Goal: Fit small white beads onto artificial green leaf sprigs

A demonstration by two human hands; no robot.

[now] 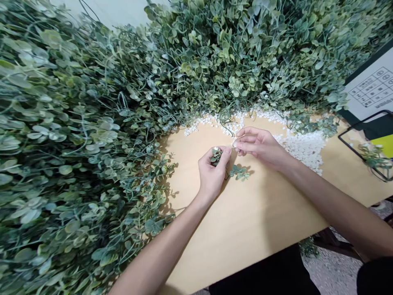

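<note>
My left hand (211, 172) is closed around a small artificial leaf sprig (239, 172); some of its green leaves poke out by my thumb and others hang below onto the tan table (245, 221). My right hand (259, 145) pinches a small white piece (235, 143) between thumb and fingertips, right against the top of the sprig. Both hands meet above the table's middle. Behind them lies a scatter of small white pieces (303, 147).
Huge heaps of artificial green foliage (76, 143) cover the left side and the back of the table. At the right stand a black wire basket (368, 143) and a printed sheet with a grid (373, 88). The table's front edge runs near my body.
</note>
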